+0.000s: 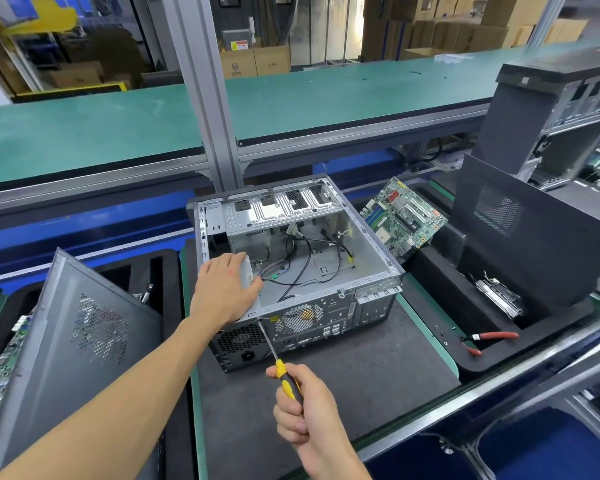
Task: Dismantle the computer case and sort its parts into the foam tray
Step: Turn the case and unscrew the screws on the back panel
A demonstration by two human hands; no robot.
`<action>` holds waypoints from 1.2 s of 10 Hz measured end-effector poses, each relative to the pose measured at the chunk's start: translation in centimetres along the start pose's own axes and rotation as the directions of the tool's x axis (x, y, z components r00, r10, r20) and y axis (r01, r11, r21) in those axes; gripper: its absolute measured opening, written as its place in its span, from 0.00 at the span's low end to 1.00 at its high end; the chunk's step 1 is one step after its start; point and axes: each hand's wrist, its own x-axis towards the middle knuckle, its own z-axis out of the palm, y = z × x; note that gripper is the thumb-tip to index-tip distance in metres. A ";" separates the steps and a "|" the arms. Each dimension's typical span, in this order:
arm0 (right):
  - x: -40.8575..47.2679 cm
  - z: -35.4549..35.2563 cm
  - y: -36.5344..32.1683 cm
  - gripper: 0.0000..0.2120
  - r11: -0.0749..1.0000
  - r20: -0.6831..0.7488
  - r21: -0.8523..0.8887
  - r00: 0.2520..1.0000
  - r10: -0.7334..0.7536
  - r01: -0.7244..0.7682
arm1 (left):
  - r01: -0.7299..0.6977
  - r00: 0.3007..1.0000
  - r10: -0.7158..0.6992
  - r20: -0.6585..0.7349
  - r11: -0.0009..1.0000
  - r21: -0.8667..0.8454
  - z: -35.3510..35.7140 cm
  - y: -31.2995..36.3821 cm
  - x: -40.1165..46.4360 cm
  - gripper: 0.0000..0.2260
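Head view: no legible case [302, 258] labels.

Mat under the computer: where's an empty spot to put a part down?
The grey mat is bare in front of the case, between the right hand with the screwdriver and the right foam tray. It is crowded inside the case, where cables lie and the left hand rests.

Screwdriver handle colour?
Yellow and black, on the screwdriver in the right hand; head view.
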 end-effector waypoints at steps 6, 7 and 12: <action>0.2 -1.0 -0.6 0.14 0.998 0.009 -0.061 1.000 0.028 -0.028 | 0.001 1.000 -0.001 0.000 1.000 0.010 -0.2 0.2 -0.1 0.28; 0.2 -1.1 -0.6 0.13 0.996 0.009 -0.074 0.999 0.041 -0.040 | 0.001 1.000 -0.001 0.003 1.000 0.015 -0.2 0.2 0.0 0.29; -0.6 0.0 0.7 0.11 0.821 0.272 0.509 0.953 0.130 -0.258 | -0.002 1.000 0.002 0.001 1.000 0.014 0.0 0.1 0.0 0.28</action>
